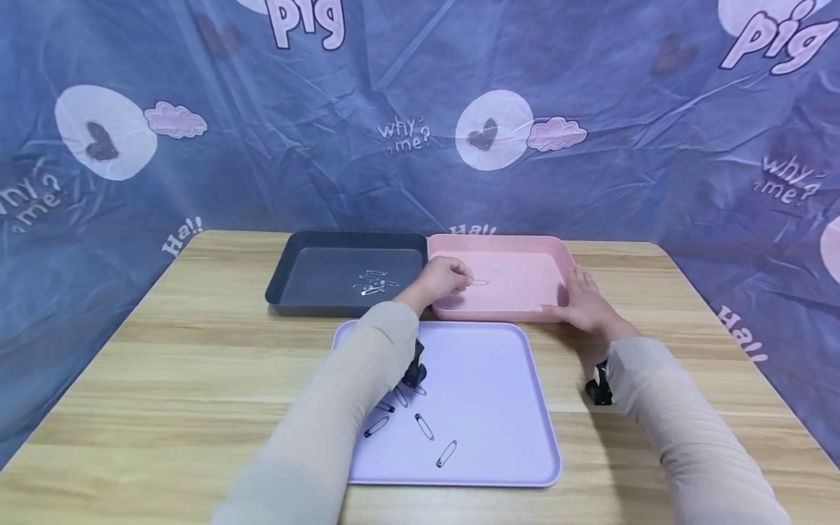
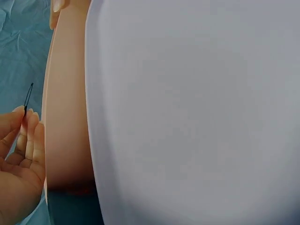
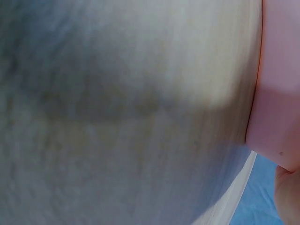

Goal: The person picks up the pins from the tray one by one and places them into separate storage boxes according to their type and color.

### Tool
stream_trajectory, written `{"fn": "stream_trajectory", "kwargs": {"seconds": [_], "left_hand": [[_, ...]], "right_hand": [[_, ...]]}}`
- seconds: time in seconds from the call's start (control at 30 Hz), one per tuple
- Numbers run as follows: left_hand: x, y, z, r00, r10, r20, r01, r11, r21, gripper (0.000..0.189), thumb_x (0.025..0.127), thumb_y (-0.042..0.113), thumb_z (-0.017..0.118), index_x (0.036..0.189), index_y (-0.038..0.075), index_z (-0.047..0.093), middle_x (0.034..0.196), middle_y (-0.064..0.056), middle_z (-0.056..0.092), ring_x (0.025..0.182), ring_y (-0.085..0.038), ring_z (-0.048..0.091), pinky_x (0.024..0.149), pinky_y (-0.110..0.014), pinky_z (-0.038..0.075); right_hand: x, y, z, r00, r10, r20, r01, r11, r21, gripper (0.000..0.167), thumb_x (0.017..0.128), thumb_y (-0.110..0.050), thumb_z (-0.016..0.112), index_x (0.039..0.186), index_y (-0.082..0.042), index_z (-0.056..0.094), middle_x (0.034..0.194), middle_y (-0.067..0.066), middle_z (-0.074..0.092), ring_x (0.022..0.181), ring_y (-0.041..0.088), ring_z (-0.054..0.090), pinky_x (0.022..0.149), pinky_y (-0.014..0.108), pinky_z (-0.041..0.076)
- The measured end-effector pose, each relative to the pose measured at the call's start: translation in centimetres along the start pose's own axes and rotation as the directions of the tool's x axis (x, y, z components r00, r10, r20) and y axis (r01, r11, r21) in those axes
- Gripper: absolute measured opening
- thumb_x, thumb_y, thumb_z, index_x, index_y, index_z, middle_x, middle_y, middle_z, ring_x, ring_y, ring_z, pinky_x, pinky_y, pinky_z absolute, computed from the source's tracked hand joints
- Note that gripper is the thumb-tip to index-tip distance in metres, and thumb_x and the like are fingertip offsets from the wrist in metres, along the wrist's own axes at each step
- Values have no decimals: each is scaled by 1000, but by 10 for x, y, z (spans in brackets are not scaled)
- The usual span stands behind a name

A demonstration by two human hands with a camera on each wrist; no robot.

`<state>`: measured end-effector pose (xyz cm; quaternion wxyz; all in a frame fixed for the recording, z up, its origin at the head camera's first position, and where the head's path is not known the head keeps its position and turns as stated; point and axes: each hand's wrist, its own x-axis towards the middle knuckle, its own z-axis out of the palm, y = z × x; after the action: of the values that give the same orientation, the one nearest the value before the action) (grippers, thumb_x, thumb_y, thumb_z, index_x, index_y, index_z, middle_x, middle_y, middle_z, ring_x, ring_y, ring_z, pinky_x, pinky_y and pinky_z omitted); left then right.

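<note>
My left hand [image 1: 446, 277] pinches a safety pin [image 1: 480, 282] between thumb and fingertips, over the left part of the pink tray [image 1: 525, 262]. In the left wrist view that safety pin [image 2: 28, 96] points up from the fingertips, beside the tray's wall [image 2: 68, 117]. At the pink tray's front right corner rests my right hand [image 1: 584, 306], thumb along the front rim and fingers spread along the right side. Only part of this hand [image 3: 288, 194] shows in the right wrist view, against the pink wall. Several safety pins [image 1: 424, 426] lie on the lilac tray [image 1: 485, 474], partly covered by the left forearm.
A dark grey tray [image 1: 315, 270] touches the pink tray's left side and has a small heap of safety pins [image 1: 374, 283] in it. Both stand behind the lilac tray on a wooden table [image 1: 164, 364]. Behind the table hangs a blue printed cloth [image 1: 315, 146].
</note>
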<state>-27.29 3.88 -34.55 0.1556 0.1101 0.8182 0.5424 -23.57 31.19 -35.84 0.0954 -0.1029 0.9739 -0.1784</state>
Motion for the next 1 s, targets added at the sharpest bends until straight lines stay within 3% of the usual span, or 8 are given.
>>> {"fn": "stream_trajectory", "kwargs": {"seconds": [0.23, 0.47, 0.63, 0.73, 0.8, 0.9, 1.0], "left_hand": [[9, 1, 18, 994, -88, -61, 83, 993, -79, 8, 77, -1, 59, 82, -4, 65, 67, -4, 57, 55, -9, 53, 56, -20, 48], [16, -4, 32, 980, -185, -76, 173, 973, -150, 8, 77, -3, 58, 81, -6, 64, 61, -8, 57, 47, -10, 52, 49, -20, 48], [21, -5, 35, 974, -209, -89, 201, 975, -93, 9, 78, -3, 56, 82, -5, 64, 61, -11, 58, 46, -11, 51, 47, -20, 46], [30, -10, 36, 964, -247, -94, 245, 969, -32, 10, 79, -2, 55, 82, -2, 65, 64, -11, 60, 51, -13, 54, 50, -22, 47], [32, -11, 37, 963, -238, -123, 243, 970, 24, 13, 79, -1, 54, 80, 1, 66, 64, -8, 61, 52, -12, 55, 49, -22, 46], [60, -45, 44, 978, -156, -139, 167, 984, 69, 15, 75, 0, 55, 70, 7, 66, 57, -3, 59, 49, -10, 54, 45, -21, 42], [82, -68, 50, 982, -144, -123, 157, 983, 99, 14, 76, 2, 57, 69, 10, 66, 58, -1, 59, 51, -10, 54, 47, -22, 43]], "right_hand": [[-1, 0, -1, 1000, 6, 6, -6, 1000, 1, 109, 75, -57, 52, 129, 15, -8, 134, 34, -11, 123, 43, -10, 99, 50, -4], [0, -1, -1, 1000, 0, 6, 0, 1000, -9, 106, 76, -55, 52, 129, 16, -7, 134, 34, -11, 123, 43, -9, 99, 48, -5], [-1, -2, -2, 1000, -4, -6, 4, 1000, 7, 104, 77, -52, 54, 130, 15, -6, 134, 34, -9, 123, 43, -9, 99, 50, -4], [-1, -4, -2, 1000, -6, -11, 6, 1000, 7, 105, 76, -52, 54, 130, 15, -6, 135, 33, -9, 124, 43, -8, 99, 50, -3], [-1, -3, -1, 1000, -4, -9, 5, 1000, 7, 105, 76, -53, 54, 130, 15, -6, 135, 33, -9, 124, 43, -8, 99, 50, -3], [-1, -2, -1, 1000, -1, -11, 2, 1000, 6, 106, 76, -53, 54, 130, 15, -6, 134, 34, -9, 123, 43, -8, 98, 51, -2], [-1, 1, 0, 1000, 1, -16, -1, 1000, 3, 106, 75, -54, 54, 130, 14, -6, 135, 33, -9, 123, 44, -8, 98, 52, -1]]}}
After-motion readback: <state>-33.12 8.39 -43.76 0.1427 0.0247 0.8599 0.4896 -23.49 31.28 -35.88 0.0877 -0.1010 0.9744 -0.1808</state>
